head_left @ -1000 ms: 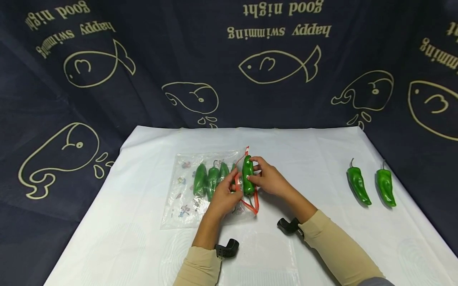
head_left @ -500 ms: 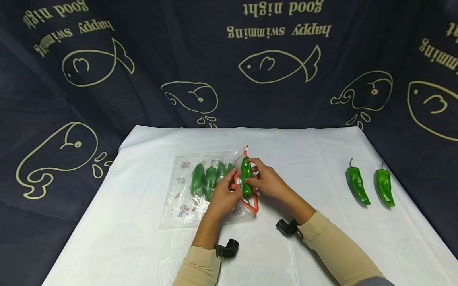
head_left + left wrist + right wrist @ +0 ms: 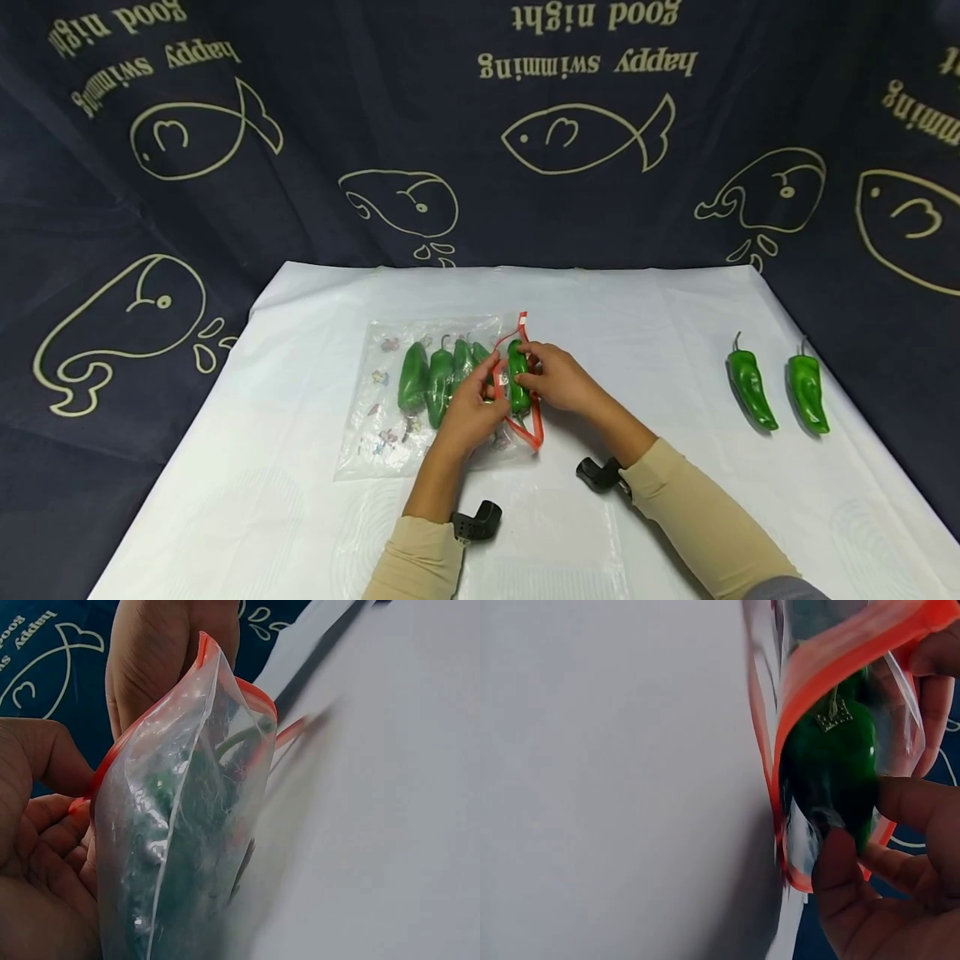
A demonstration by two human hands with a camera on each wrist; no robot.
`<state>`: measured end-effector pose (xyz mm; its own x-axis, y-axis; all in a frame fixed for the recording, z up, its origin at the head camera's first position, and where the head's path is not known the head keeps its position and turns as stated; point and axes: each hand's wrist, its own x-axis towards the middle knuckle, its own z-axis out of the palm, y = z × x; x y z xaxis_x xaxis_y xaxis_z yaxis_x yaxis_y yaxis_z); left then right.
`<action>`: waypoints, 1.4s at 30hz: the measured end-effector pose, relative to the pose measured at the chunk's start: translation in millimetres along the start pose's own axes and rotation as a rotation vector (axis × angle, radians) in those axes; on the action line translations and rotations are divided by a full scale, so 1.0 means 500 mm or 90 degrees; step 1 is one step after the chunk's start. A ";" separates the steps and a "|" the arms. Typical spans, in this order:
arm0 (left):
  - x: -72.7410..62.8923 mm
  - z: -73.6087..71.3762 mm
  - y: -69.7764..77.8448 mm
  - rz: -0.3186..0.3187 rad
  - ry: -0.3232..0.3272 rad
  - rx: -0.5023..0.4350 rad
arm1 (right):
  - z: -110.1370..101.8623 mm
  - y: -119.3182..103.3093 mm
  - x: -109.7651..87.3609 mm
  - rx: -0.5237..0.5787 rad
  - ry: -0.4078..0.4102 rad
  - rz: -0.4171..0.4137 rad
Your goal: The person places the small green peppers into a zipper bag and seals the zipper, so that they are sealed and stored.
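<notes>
A clear zip bag (image 3: 367, 446) with a red rim lies on the table, several green peppers (image 3: 413, 379) side by side in it. My left hand (image 3: 471, 410) pinches the red rim (image 3: 120, 746) between thumb and fingers, as the left wrist view shows. At the bag's mouth, my right hand (image 3: 564, 382) grips another green pepper (image 3: 517, 392). In the right wrist view this pepper (image 3: 840, 761) sits stem end inward within the gaping red opening, thumb and fingers around its outer end. The bag's film partly blurs the peppers inside.
Two more green peppers, a nearer one (image 3: 752, 390) and a farther-right one (image 3: 807, 393), lie on the white-covered table (image 3: 660, 333) at the right. A flat clear plastic sheet or bag (image 3: 555, 542) lies at the front. A dark printed curtain (image 3: 450, 100) hangs behind.
The held pepper has gone deeper into the bag's mouth, with my right hand following slightly leftward and down. The peppers inside have shifted a little left. My left hand stays at the rim.
</notes>
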<state>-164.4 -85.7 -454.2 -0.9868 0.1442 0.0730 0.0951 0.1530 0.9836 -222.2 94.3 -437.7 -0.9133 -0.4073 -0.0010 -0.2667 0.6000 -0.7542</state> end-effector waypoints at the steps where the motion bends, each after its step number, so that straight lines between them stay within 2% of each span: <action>1: 0.000 0.000 0.001 -0.001 -0.001 -0.001 | -0.002 0.001 0.000 -0.001 -0.002 0.002; 5: 0.000 0.002 0.003 0.000 -0.003 -0.010 | -0.009 -0.002 -0.002 0.009 -0.021 0.019; 12: -0.030 -0.005 0.079 -0.009 -0.024 -0.012 | -0.009 -0.001 -0.006 0.027 -0.036 0.045; 13: -0.030 -0.005 0.079 -0.007 -0.024 -0.009 | -0.009 -0.001 -0.006 0.026 -0.033 0.043; 16: -0.031 -0.004 0.078 -0.012 -0.022 -0.004 | -0.010 0.000 -0.006 0.041 -0.012 0.053; 20: -0.031 -0.003 0.077 -0.015 -0.020 -0.011 | -0.016 -0.006 -0.012 0.136 0.013 0.077; 25: -0.032 -0.003 0.079 -0.012 -0.018 -0.021 | -0.020 -0.013 -0.019 0.229 0.001 0.086; 34: -0.028 -0.005 0.076 -0.004 -0.019 -0.006 | -0.018 -0.018 -0.022 0.287 -0.022 0.090; 42: -0.002 0.003 0.011 -0.007 -0.010 -0.010 | -0.016 -0.028 -0.025 0.342 -0.031 0.104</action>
<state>-162.7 -83.6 -449.3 -0.9856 0.1581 0.0594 0.0817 0.1387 0.9870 -209.6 96.7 -421.9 -0.9108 -0.3776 -0.1669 0.0828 0.2289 -0.9699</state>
